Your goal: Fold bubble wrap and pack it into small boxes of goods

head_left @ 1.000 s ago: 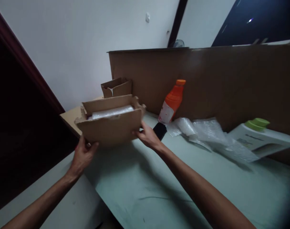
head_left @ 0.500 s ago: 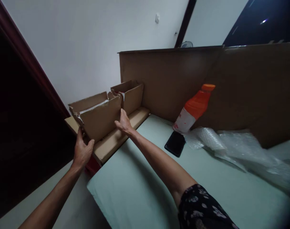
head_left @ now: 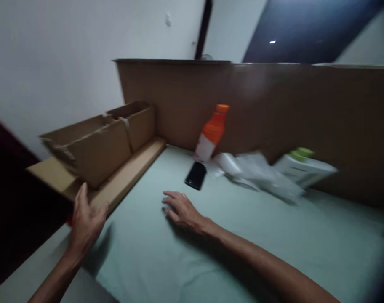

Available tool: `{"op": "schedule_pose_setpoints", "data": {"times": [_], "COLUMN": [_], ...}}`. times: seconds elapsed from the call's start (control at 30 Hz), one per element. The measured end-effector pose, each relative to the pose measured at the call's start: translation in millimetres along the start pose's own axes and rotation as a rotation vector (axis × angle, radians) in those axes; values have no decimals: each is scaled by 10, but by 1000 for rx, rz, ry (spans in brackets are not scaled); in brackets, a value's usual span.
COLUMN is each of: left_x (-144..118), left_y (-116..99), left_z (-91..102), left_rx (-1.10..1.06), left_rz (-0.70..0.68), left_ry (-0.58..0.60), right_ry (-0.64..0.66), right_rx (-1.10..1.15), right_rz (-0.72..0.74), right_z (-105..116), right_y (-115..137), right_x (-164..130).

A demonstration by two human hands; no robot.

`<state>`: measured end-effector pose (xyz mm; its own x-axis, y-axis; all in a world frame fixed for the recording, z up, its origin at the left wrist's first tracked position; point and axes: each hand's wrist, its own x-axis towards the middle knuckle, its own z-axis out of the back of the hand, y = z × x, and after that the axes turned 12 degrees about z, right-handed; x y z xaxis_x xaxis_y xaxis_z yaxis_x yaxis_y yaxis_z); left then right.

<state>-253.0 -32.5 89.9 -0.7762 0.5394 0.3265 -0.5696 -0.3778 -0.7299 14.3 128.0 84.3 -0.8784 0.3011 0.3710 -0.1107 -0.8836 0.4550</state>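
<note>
Hands blurred, left hand [head_left: 84, 219] open beside cardboard box [head_left: 91, 147], right hand [head_left: 182, 210] spread empty.

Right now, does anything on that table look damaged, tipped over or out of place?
Yes. The nearer cardboard box has torn, ragged edges at its front corner, close to the left hand. The white jug with a green cap lies on its side by crumpled plastic wrap. The orange bottle leans against the cardboard wall.

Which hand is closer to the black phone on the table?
The right hand. It lies flat on the pale green table just in front of the black phone, not touching it. The left hand is far off to the side, by the cardboard boxes.
</note>
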Motion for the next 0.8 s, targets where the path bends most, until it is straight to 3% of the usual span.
{"op": "schedule_pose_setpoints", "data": {"times": [0.1, 0.2, 0.3, 0.37, 0.47, 0.63, 0.7, 0.8], "left_x": [-596, -1201, -1746, -2012, -2233, -2295, -2292, -2295], "left_y": [-138, -418, -797, -1013, -1195, -1263, -1275, -1280], "left_z": [-331, -863, -1314, -1478, -1540, -1452, -1422, -1393], "left_rx": [37, -16, -69, -56, 13, 84, 98, 92], "left_rz": [-371, -764, -968, -1066, -1151, -1220, -1219, -1164], "left_ry": [284, 527, 599, 602, 545, 469, 471, 495], "right_ry": [51, 124, 146, 87, -82, -336, -347, -271], "right_rx": [-84, -172, -346, -545, -791, -1066, -1085, -1036], "right_rz": [-111, -191, -264, -407, -693, -1091, -1199, -1256], "right_z": [226, 449, 764, 1112, 1887, 3253, 3578, 3771], "right_y": [288, 535, 659, 680, 660, 519, 437, 345], "right_x": [-879, -1589, -2262, -2717, -3376, -4183, -4349, -4438]}}
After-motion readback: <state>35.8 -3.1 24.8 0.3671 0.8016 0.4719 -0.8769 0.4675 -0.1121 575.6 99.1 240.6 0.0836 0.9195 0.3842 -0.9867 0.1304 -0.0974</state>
